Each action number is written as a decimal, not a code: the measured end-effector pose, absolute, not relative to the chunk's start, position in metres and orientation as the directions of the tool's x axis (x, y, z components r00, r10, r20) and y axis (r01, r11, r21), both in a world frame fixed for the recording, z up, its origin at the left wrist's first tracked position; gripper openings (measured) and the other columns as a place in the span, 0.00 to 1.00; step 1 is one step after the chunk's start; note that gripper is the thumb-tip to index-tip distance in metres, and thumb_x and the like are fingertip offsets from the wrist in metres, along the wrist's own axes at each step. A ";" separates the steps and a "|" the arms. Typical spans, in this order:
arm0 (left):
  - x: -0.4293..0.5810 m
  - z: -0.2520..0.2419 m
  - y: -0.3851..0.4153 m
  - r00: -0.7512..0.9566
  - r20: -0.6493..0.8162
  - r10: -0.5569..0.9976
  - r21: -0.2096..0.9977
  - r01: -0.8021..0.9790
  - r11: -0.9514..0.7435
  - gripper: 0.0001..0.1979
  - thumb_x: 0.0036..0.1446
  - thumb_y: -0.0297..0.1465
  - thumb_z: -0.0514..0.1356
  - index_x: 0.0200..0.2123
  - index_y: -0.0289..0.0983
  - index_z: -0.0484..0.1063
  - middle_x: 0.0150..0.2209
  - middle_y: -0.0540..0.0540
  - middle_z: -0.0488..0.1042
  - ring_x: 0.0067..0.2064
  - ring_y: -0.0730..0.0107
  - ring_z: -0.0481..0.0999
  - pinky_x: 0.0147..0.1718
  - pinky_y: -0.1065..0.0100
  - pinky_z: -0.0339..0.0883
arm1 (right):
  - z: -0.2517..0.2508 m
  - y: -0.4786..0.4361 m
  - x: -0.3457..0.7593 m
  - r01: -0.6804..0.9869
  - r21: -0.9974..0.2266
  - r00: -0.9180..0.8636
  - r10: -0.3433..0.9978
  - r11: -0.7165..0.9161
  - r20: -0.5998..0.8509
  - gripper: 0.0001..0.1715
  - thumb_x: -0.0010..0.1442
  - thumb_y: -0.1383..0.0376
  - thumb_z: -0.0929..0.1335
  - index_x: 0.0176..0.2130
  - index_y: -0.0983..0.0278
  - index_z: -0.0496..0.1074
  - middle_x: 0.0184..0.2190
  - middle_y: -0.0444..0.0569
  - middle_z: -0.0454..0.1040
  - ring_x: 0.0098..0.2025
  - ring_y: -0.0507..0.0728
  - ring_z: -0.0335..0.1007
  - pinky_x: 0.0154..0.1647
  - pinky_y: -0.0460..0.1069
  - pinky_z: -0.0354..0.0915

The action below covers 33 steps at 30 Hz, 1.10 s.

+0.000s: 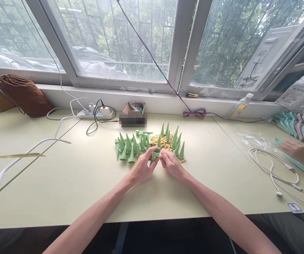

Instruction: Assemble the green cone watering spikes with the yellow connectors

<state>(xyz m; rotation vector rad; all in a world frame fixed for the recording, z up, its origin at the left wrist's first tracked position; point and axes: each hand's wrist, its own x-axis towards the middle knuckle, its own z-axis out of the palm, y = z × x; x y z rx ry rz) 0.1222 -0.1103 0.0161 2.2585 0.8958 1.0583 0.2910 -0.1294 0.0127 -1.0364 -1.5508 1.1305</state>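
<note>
Between the thumb and fingers of my left hand (142, 166) is a green plastic cone spike (155, 155), its wide round mouth turned up and its narrow part hanging down. My right hand (172, 163) is closed in a pinch at the cone's right side, on a small pale-yellow piece (160, 155) that shows only in part. Just beyond my hands lies a heap of small yellow pieces (165, 142). Green cones stand or lie on its left (131, 155) and others stand upright along its right side (182, 151).
Behind the cones are a blurred black box (132, 120) and a small cardboard box (134, 108). A power strip (83, 113) sits left of them. White cables (270, 169) lie at right, near another person's hand (296, 152). A bottle (240, 106) leans by the window.
</note>
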 end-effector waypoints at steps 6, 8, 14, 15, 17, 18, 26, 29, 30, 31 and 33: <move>0.123 0.017 -0.111 0.458 0.454 0.764 0.718 0.320 -0.618 0.15 0.64 0.32 0.54 0.54 0.39 0.61 0.25 0.55 0.63 0.24 0.77 0.63 0.29 0.71 0.64 | 0.016 -0.130 0.293 0.171 -0.951 -0.156 0.960 0.256 0.231 0.18 0.71 0.51 0.56 0.40 0.61 0.62 0.20 0.38 0.60 0.20 0.50 0.56 0.22 0.46 0.56; 0.124 0.019 -0.111 0.447 0.419 0.790 0.773 0.281 -0.568 0.16 0.64 0.32 0.55 0.54 0.39 0.61 0.24 0.56 0.63 0.24 0.76 0.65 0.30 0.70 0.66 | 0.018 -0.130 0.294 0.236 -0.918 -0.124 0.947 0.318 0.296 0.16 0.71 0.52 0.57 0.48 0.61 0.61 0.26 0.41 0.65 0.22 0.51 0.61 0.25 0.46 0.60; 0.128 0.028 -0.113 0.408 0.227 0.884 0.955 0.084 -0.284 0.17 0.63 0.39 0.56 0.51 0.38 0.60 0.24 0.54 0.69 0.24 0.73 0.72 0.27 0.69 0.69 | 0.020 -0.131 0.294 0.454 -0.691 -0.089 0.800 0.562 0.593 0.19 0.65 0.60 0.65 0.54 0.60 0.60 0.44 0.52 0.67 0.42 0.58 0.68 0.39 0.53 0.68; 0.128 0.030 -0.113 0.409 0.193 0.892 0.971 0.053 -0.234 0.17 0.63 0.40 0.57 0.50 0.38 0.60 0.24 0.54 0.69 0.24 0.72 0.72 0.26 0.69 0.69 | 0.020 -0.132 0.293 0.485 -0.643 -0.090 0.766 0.592 0.637 0.19 0.64 0.61 0.66 0.54 0.60 0.61 0.46 0.54 0.66 0.46 0.60 0.67 0.43 0.55 0.68; 0.129 0.034 -0.114 0.413 0.131 0.901 0.989 0.010 -0.149 0.18 0.62 0.43 0.58 0.47 0.37 0.61 0.23 0.53 0.70 0.22 0.72 0.72 0.23 0.70 0.68 | 0.022 -0.135 0.293 0.522 -0.560 -0.126 0.708 0.643 0.695 0.20 0.62 0.65 0.67 0.53 0.60 0.63 0.48 0.56 0.64 0.51 0.62 0.64 0.48 0.58 0.67; 0.129 0.035 -0.114 0.413 0.103 0.905 0.994 -0.004 -0.111 0.18 0.61 0.44 0.58 0.45 0.37 0.61 0.24 0.52 0.72 0.22 0.72 0.72 0.22 0.70 0.67 | 0.024 -0.137 0.292 0.532 -0.520 -0.167 0.685 0.668 0.709 0.21 0.61 0.66 0.68 0.53 0.59 0.64 0.49 0.56 0.64 0.52 0.63 0.64 0.50 0.60 0.66; 0.127 0.035 -0.114 0.389 -0.073 0.918 0.996 -0.012 0.085 0.18 0.57 0.45 0.61 0.35 0.38 0.61 0.22 0.54 0.71 0.23 0.67 0.77 0.21 0.70 0.70 | 0.029 -0.144 0.285 0.527 -0.363 -0.432 0.610 0.769 0.665 0.29 0.56 0.73 0.68 0.55 0.55 0.68 0.51 0.53 0.66 0.55 0.62 0.60 0.56 0.59 0.64; 0.129 0.035 -0.115 0.363 -0.086 0.928 0.995 -0.010 0.096 0.20 0.58 0.49 0.59 0.33 0.37 0.62 0.21 0.54 0.68 0.22 0.69 0.75 0.19 0.69 0.70 | 0.023 -0.142 0.285 0.528 -0.353 -0.382 0.587 0.773 0.714 0.22 0.59 0.74 0.67 0.50 0.54 0.72 0.46 0.51 0.69 0.50 0.60 0.63 0.52 0.57 0.66; 0.130 0.035 -0.115 0.368 -0.087 0.926 0.995 -0.004 0.095 0.20 0.59 0.50 0.57 0.32 0.37 0.62 0.21 0.54 0.68 0.21 0.69 0.75 0.19 0.69 0.70 | 0.021 -0.141 0.285 0.510 -0.361 -0.356 0.574 0.781 0.738 0.19 0.61 0.74 0.66 0.47 0.55 0.73 0.43 0.51 0.69 0.47 0.59 0.64 0.49 0.56 0.67; 0.130 0.034 -0.114 0.384 -0.088 0.919 0.996 0.009 0.092 0.21 0.60 0.50 0.55 0.32 0.37 0.62 0.20 0.53 0.69 0.20 0.68 0.75 0.18 0.69 0.70 | 0.019 -0.140 0.286 0.496 -0.381 -0.332 0.576 0.780 0.747 0.16 0.63 0.74 0.65 0.46 0.56 0.73 0.42 0.50 0.70 0.45 0.58 0.65 0.47 0.55 0.68; 0.130 0.032 -0.114 0.423 -0.087 0.902 0.996 0.066 0.065 0.22 0.62 0.51 0.52 0.35 0.37 0.63 0.21 0.51 0.71 0.18 0.68 0.74 0.16 0.69 0.67 | 0.017 -0.138 0.287 0.475 -0.457 -0.243 0.612 0.752 0.753 0.11 0.65 0.70 0.65 0.44 0.57 0.74 0.40 0.50 0.70 0.42 0.57 0.66 0.43 0.53 0.68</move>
